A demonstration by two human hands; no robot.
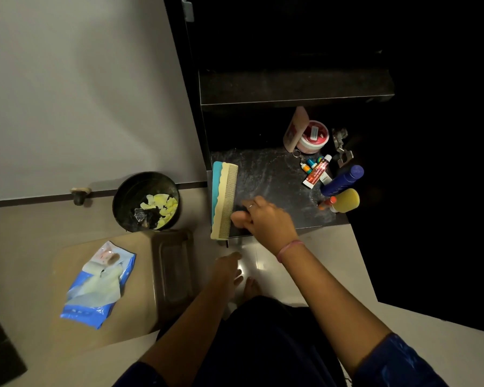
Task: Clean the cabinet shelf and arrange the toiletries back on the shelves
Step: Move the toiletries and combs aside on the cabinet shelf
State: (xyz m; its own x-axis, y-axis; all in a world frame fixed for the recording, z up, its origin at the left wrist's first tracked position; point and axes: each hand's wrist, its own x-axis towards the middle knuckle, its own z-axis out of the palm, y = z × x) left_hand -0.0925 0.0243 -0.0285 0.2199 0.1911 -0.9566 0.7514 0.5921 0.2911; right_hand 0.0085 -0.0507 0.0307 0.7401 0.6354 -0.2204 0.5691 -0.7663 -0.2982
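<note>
The lowest cabinet shelf (274,174) is dark and streaked with white dust. A teal and cream comb (224,199) lies along its left edge. My right hand (266,219) rests on the shelf front beside the comb, thumb and forefinger spread toward the teeth, nothing visibly held. My left hand (229,268) hangs relaxed below the shelf, holding nothing. At the shelf's right stand or lie a pink bottle (295,129), a red-lidded jar (315,136), a red and white tube (317,173), a blue bottle (342,180) and a yellow bottle (344,201).
A black bin (146,202) with yellow scraps stands on the floor to the left. A blue wipes pack (98,283) and a brown tray (173,269) lie on a beige surface. The upper shelf (291,85) is dark. A metal hinge (341,146) sits on the right wall.
</note>
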